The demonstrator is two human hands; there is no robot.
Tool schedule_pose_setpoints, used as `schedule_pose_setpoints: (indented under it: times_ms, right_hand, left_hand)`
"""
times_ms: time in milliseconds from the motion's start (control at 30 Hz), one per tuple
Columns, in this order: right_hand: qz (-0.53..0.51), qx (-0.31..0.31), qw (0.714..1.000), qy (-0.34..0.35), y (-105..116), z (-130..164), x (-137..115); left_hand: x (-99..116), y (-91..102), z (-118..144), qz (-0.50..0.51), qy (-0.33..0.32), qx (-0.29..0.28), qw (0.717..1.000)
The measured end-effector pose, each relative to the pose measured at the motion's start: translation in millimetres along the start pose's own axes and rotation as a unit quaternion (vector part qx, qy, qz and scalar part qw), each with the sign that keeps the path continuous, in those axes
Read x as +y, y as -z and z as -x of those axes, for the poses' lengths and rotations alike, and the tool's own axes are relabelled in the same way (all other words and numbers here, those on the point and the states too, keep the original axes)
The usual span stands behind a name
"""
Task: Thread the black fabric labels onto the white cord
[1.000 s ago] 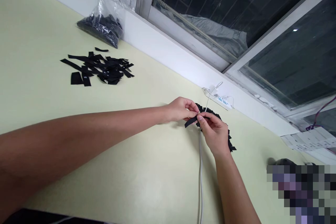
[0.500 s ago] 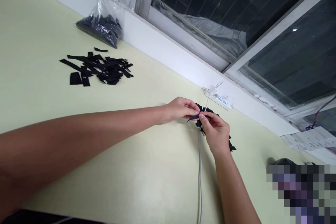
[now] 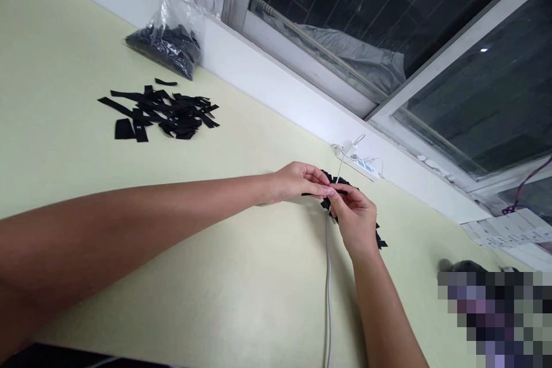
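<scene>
Between the fingertips of both hands is a black fabric strip (image 3: 340, 191), mostly covered by the fingers. My left hand (image 3: 299, 180) pinches it from the left, and one dark end pokes out below that hand. My right hand (image 3: 357, 215) is closed on the strip from the right, its thumb meeting the left fingertips. Under and behind the hands lies a pile of black strips (image 3: 382, 240), partly hidden by the right hand. A grey-white cable (image 3: 328, 276) runs along the table beneath the hands.
A loose heap of black strips (image 3: 172, 112) lies on the pale green table (image 3: 241, 276) at left. Behind it a clear plastic bag (image 3: 166, 40) holds more black pieces. A power strip (image 3: 364, 167) sits by the wall. White boxes (image 3: 511, 227) stand at right, near a blurred-out area.
The held strip has turned, so less of it shows below my left hand. My left thumb has moved slightly right, against the right thumb. Everything else looks the same.
</scene>
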State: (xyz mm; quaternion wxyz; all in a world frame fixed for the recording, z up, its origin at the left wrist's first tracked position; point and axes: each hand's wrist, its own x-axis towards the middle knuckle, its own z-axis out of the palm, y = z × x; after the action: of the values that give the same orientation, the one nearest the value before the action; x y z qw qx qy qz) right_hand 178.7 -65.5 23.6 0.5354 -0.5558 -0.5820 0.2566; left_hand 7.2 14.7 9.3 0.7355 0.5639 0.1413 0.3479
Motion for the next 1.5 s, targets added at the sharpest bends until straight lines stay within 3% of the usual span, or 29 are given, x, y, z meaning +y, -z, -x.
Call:
schedule_pose_setpoints:
  times_ms: [333, 533, 1067, 1333, 1500]
  right_hand:
    - [-0.048, 0.023, 0.997, -0.049, -1, -2, 5]
    - [-0.011, 0.048, 0.997, -0.063, 0, -1, 2]
    - [0.057, -0.018, 0.998, -0.016, -1, 1, 6]
    - [0.001, 0.012, 0.998, -0.062, -3, -1, -1]
    - [-0.048, 0.022, 0.995, -0.087, -2, -2, 0]
  left_hand:
    - [2, 0.1, 2, -0.011, -0.017, -0.003, 1.000]
    - [5, -2.2, 2, 0.002, -0.004, 0.012, 1.000]
    - [8, -11.9, 4, 0.026, 0.044, 0.080, 0.995]
    - [8, -11.0, 0, 0.002, 0.001, 0.070, 0.998]
    - [6, -11.2, 1, -0.037, 0.008, 0.086, 0.996]
